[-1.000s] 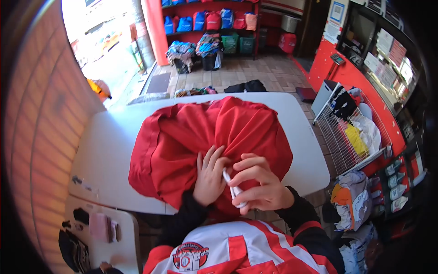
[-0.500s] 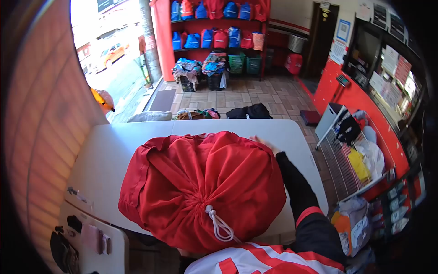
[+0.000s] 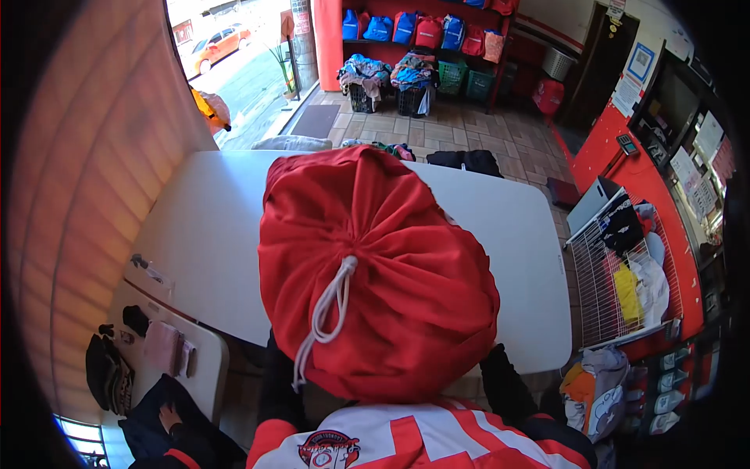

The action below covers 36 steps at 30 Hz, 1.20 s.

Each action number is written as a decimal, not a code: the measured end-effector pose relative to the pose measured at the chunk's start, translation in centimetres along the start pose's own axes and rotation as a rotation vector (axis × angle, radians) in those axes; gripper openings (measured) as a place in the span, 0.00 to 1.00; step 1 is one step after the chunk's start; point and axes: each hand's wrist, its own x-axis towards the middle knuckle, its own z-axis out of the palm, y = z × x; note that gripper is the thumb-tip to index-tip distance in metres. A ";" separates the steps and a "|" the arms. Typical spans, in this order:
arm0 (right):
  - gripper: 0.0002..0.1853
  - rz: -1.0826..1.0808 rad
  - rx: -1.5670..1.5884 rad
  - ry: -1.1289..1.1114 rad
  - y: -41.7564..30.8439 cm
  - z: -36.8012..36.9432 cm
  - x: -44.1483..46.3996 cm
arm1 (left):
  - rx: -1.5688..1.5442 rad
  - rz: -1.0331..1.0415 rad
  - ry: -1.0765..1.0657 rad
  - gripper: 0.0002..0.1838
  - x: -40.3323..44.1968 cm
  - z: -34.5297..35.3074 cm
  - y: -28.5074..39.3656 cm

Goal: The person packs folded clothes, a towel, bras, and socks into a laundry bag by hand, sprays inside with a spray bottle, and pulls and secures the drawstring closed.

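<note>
A large, full red drawstring laundry bag is in front of my chest, at the near edge of the white table. Its gathered mouth faces me, with a white cord looped and hanging down. My left sleeve reaches up to the bag's lower left side, and the left hand is hidden behind it. On the other side, my right sleeve meets the bag's lower right edge; that hand's fingers are hidden too. I cannot see how either hand grips.
At lower left, another person's hand rests on black cloth by a smaller table with folded pink cloth. A wire cart with clothes stands right. Beyond the table are clothes-filled baskets and shelved bags.
The bag has turned and come more upright, its cord now hanging to the lower left. My right hand has moved from its far side to near its lower right. Another person's hand has appeared.
</note>
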 end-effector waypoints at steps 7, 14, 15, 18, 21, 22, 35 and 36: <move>0.30 -0.288 0.083 0.205 -7.5 -0.1 3.9 | 0.629 0.231 -0.495 0.17 5.4 -5.0 7.1; 0.16 -0.014 1.652 0.019 -13.4 -15.6 11.6 | 0.769 0.715 -0.648 0.16 11.2 -15.2 15.6; 0.16 0.091 1.819 -0.010 -18.6 -17.9 9.5 | 0.797 0.093 -0.413 0.16 0.5 -17.7 24.9; 0.14 0.017 1.336 -0.063 -24.2 -28.4 5.4 | 0.029 0.505 -0.038 0.09 -5.5 -26.6 28.6; 0.17 -0.048 0.793 0.441 -34.3 -32.7 -0.1 | -0.370 0.647 -0.406 0.12 -10.6 -34.0 33.8; 0.18 -0.065 0.727 0.321 -37.5 -30.9 -1.0 | -0.347 0.712 -0.442 0.13 -11.3 -33.9 35.2; 0.11 -0.749 0.631 0.285 -42.4 -6.1 15.0 | 0.338 1.453 0.426 0.18 -11.4 -7.0 40.8; 0.11 -0.685 0.637 0.262 -42.2 -5.7 15.2 | 0.374 1.513 0.535 0.16 -11.2 -7.0 40.2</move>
